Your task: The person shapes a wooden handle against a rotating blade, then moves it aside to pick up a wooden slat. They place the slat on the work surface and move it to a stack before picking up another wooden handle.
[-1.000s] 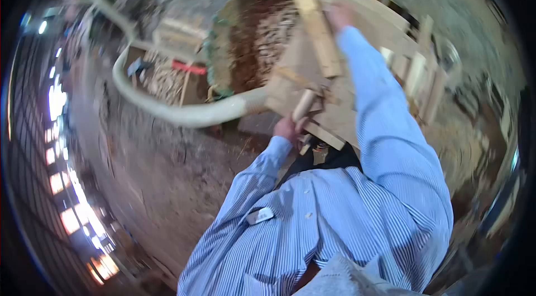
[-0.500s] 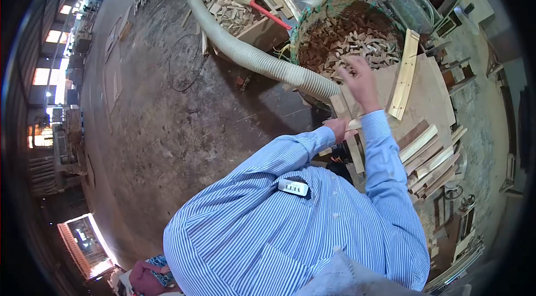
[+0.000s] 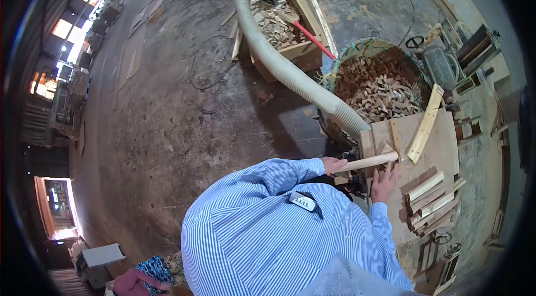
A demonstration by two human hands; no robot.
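Left fingers (image 3: 339, 164) hold a pale, round-ended wooden stick (image 3: 369, 162).

Pale tan stick (image 3: 371, 161), blue-striped shirt (image 3: 262, 234)

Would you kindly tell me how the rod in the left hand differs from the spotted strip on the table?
The rod looks rounded; the strip looks flat. The rod is in the left hand; the strip lies untouched on the table. The rod looks plain; the strip bears dark spots. Both look wooden.
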